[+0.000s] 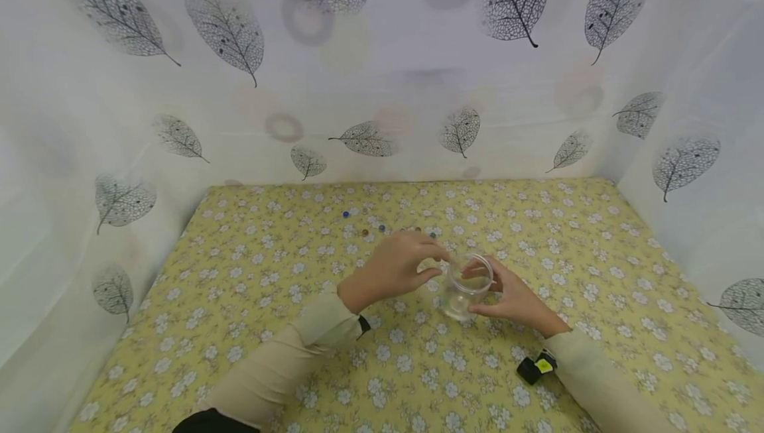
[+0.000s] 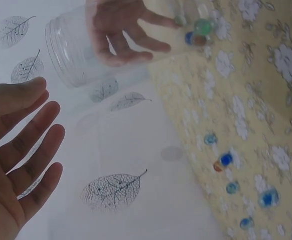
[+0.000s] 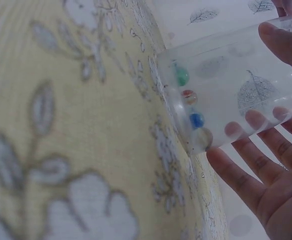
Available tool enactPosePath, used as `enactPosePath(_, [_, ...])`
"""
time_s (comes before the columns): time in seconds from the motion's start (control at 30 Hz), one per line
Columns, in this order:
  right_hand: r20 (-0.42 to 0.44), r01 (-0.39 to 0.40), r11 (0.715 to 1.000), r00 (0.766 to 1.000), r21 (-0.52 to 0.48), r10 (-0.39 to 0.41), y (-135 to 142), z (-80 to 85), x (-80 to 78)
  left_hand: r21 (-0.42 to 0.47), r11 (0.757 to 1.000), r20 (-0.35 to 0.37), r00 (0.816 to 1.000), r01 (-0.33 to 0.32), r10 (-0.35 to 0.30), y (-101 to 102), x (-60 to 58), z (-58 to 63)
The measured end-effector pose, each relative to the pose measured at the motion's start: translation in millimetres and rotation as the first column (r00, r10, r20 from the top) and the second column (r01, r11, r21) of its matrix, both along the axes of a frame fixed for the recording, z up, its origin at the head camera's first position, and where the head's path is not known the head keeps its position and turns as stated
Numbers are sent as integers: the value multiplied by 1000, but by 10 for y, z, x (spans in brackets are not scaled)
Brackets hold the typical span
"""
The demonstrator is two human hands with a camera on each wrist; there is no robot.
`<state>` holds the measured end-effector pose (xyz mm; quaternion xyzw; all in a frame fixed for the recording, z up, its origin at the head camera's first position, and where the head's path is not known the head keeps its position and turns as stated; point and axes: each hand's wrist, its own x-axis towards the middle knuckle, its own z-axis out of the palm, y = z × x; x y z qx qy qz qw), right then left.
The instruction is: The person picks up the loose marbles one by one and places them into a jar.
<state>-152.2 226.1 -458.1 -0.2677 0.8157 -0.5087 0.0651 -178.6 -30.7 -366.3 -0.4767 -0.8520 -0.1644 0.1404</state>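
A clear round jar (image 1: pixel 458 300) stands on the flowered cloth, its wide mouth uncovered. My right hand (image 1: pixel 514 297) grips its side, thumb on one side and fingers spread along the other. Several glass marbles lie at the bottom: a green one (image 3: pixel 182 76), a red-and-white one (image 3: pixel 189 97), a blue one (image 3: pixel 197 120) and a clear one (image 3: pixel 204 137). My left hand (image 1: pixel 401 266) hovers beside the jar's mouth, thumb apart from loosely bent fingers. Nothing shows in its grasp in the left wrist view, where its fingertips (image 2: pixel 55 131) are bare.
Several loose marbles lie beyond the left hand, among them a dark blue one (image 1: pixel 345 214) and a brown one (image 1: pixel 365 233). White leaf-printed sheets (image 1: pixel 412 95) enclose the back and sides of the cloth-covered table (image 1: pixel 239 327).
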Motion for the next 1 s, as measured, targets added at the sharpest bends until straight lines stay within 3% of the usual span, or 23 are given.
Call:
enactPosePath(0.57, [-19, 9, 1000, 1000, 13, -9, 5, -23, -10, -65, 991, 8, 993, -115, 115, -405, -124, -29])
enactPosePath(0.8, [-23, 17, 1000, 1000, 23, -16, 8, -21, -8, -91, 982, 5, 986, -165, 166, -613, -177, -127])
enactPosePath(1.0, [-23, 24, 999, 999, 34, -23, 9, -12, -5, -73, 983, 28, 985, -171, 173, -747, -255, -244])
